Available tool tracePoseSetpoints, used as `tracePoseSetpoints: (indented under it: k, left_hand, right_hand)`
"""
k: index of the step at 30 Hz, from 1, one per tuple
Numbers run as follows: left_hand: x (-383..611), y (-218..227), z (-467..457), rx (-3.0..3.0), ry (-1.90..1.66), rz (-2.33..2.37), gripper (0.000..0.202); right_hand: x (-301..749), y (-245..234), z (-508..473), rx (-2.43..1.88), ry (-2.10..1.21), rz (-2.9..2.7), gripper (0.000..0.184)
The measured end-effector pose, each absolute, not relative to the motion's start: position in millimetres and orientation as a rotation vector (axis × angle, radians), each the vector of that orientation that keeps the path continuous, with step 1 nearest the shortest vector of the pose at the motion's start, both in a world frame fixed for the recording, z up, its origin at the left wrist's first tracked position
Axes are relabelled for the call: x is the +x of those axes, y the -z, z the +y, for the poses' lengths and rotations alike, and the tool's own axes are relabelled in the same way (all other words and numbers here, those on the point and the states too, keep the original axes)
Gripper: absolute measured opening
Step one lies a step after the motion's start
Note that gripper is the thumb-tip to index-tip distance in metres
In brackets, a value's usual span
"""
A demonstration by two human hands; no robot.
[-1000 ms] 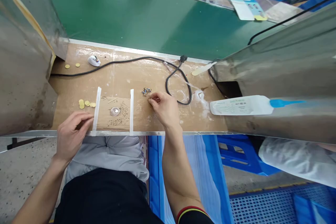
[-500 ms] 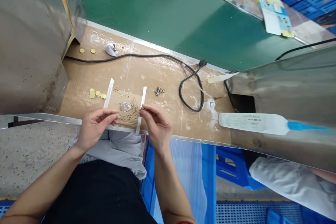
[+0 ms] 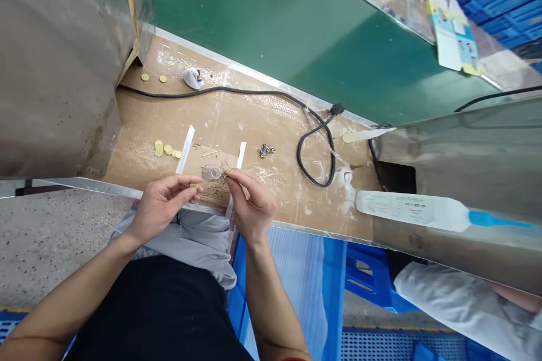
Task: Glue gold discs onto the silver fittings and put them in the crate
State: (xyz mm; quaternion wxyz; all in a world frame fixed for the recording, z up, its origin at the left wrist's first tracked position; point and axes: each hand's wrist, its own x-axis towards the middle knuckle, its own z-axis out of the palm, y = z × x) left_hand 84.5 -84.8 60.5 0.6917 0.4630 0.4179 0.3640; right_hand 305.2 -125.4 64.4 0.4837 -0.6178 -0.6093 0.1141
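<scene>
Left hand point(image 3: 163, 202) pinching a yellow disc point(image 3: 193, 186) just left of the clear dish point(image 3: 211, 173), right hand point(image 3: 254, 206) pinching a tiny piece point(image 3: 224, 175) by the dish's right edge, loose discs point(image 3: 168, 149) farther left of the dish, small parts point(image 3: 265, 150) clustered to its right
</scene>
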Motion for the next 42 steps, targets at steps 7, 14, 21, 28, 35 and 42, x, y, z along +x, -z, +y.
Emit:
tracePoseSetpoints:
  k: [7, 14, 21, 28, 35, 42]
  left_hand:
    - [83.0, -56.8, -86.0, 1.041, -0.800, 0.910, 0.027]
    - [83.5, -55.6, -84.9, 1.048, -0.788, 0.904, 0.027]
    - [83.8, -57.7, -85.1, 1.060, -0.787, 0.907, 0.026]
    - [84.0, -59.8, -83.6, 1.065, -0.772, 0.913, 0.028]
    - [83.7, -60.6, -83.8, 1.054, -0.780, 0.900, 0.026]
    - [84.3, -59.8, -83.5, 1.042, -0.774, 0.900, 0.026]
  right_hand:
    - [305.2, -62.0, -125.9, -1.545, -0.254, -1.504, 0.024]
    - [305.1, -62.8, -125.4, -1.540, -0.262, -1.505, 0.024]
    - [305.6, -64.6, -126.0, -1.533, -0.256, -1.527, 0.027]
    - [305.9, -67.0, -125.2, -1.553, -0.284, -1.516, 0.025]
    - [307.0, -68.2, -124.9, -1.569, -0.331, -1.496, 0.021]
    - [308.1, -70.2, -124.6, -1.571, -0.379, -1.495, 0.021]
